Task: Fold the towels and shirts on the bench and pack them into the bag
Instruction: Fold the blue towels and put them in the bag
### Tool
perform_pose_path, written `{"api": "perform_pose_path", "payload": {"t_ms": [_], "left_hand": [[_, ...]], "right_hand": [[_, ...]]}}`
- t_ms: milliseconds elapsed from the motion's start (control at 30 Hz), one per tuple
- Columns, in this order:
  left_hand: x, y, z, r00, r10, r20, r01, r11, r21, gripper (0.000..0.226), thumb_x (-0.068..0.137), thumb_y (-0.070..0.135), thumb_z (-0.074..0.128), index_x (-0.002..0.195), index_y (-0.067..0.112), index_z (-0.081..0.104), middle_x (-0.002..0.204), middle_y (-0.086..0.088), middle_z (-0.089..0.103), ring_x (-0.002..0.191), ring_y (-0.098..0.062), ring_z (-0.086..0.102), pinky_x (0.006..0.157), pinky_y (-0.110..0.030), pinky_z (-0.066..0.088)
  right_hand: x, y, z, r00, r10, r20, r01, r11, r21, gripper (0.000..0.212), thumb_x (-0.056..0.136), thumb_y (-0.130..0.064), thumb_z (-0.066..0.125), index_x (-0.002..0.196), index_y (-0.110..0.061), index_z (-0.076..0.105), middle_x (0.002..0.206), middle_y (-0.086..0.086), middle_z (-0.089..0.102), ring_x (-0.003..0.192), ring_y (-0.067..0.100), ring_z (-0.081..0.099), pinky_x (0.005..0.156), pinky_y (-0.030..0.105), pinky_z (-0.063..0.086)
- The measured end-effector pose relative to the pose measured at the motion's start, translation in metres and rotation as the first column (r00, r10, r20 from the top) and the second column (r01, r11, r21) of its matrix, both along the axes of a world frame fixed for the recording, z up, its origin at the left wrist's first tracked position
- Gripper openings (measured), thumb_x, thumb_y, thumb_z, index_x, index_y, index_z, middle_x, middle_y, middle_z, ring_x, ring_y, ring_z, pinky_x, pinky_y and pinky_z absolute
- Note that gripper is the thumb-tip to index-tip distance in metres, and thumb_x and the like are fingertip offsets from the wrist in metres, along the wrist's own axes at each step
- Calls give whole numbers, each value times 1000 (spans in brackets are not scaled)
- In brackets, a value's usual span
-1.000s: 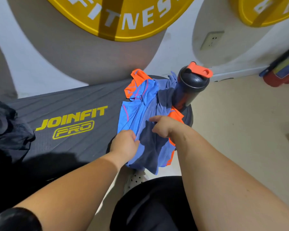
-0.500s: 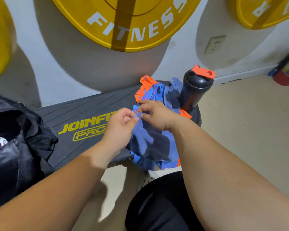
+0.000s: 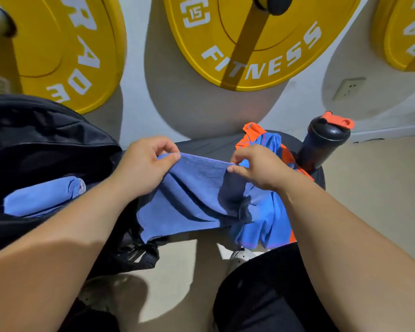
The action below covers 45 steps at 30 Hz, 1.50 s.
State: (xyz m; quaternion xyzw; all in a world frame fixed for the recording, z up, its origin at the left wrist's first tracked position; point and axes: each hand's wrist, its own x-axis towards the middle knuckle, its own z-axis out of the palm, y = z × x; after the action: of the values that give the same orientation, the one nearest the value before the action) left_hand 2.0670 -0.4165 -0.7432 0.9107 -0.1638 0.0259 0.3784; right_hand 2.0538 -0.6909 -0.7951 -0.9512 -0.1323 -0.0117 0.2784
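A blue towel (image 3: 189, 200) hangs stretched between my hands above the black bench (image 3: 213, 146). My left hand (image 3: 144, 166) pinches its top left corner and my right hand (image 3: 256, 166) pinches the top edge further right. A blue and orange shirt (image 3: 264, 212) lies crumpled on the bench's right end, partly under the towel and my right hand. The open black bag (image 3: 46, 140) sits at the left with a rolled blue towel (image 3: 43, 200) inside it.
A black shaker bottle (image 3: 321, 144) with an orange lid stands on the bench's far right end. Yellow weight plates (image 3: 249, 44) hang on the wall behind. My dark-clothed knee (image 3: 261, 295) and a white shoe (image 3: 242, 256) are below, on a beige floor (image 3: 381, 188).
My hands lifted the blue towel off the shirt and pulled its top edge apart. The view swung left, bringing the open bag and the rolled towel inside it into sight.
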Motion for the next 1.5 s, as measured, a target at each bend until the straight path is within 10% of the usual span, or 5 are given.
{"api": "perform_pose_path", "payload": {"t_ms": [333,700,1067,1267,1500], "left_hand": [[0,58,-37,991,101,-93,-38,855,518,6,87,29,64,90,29,60,94,3,65,94,-27,61,79,-36,48],[-26,-14,-43,957,-139,-254,80,970,-228,15,91,26,57,78,20,60,65,-5,60,60,-15,51,69,-34,42],[-44,-31,-44,963,-178,-200,147,976,-163,19,98,25,57,85,13,63,69,2,49,60,-7,39,58,-26,32],[-40,-29,-34,994,-18,-107,-7,974,-228,24,102,20,44,80,15,50,69,2,43,62,-11,35,58,-29,32],[-24,-13,-4,989,148,11,-133,919,-372,28,103,19,44,75,16,44,67,5,37,60,-6,32,58,-23,31]], "right_hand": [[-18,39,15,993,39,-115,-34,998,46,9,90,-26,71,84,-21,66,83,1,70,82,23,63,79,40,52],[-29,51,24,990,36,-138,-11,984,179,10,88,-23,74,84,-16,68,76,-1,67,71,12,58,74,38,51],[-36,52,22,982,-3,-186,98,861,500,13,86,-20,76,77,-15,68,61,-13,57,60,5,46,59,20,39],[-40,40,16,941,63,-333,75,919,387,19,87,-17,75,80,-2,66,76,22,66,67,15,56,68,31,48],[-37,30,-10,907,54,-418,-70,997,-22,26,85,-28,77,73,-10,63,68,-4,61,69,19,57,70,31,48]]}}
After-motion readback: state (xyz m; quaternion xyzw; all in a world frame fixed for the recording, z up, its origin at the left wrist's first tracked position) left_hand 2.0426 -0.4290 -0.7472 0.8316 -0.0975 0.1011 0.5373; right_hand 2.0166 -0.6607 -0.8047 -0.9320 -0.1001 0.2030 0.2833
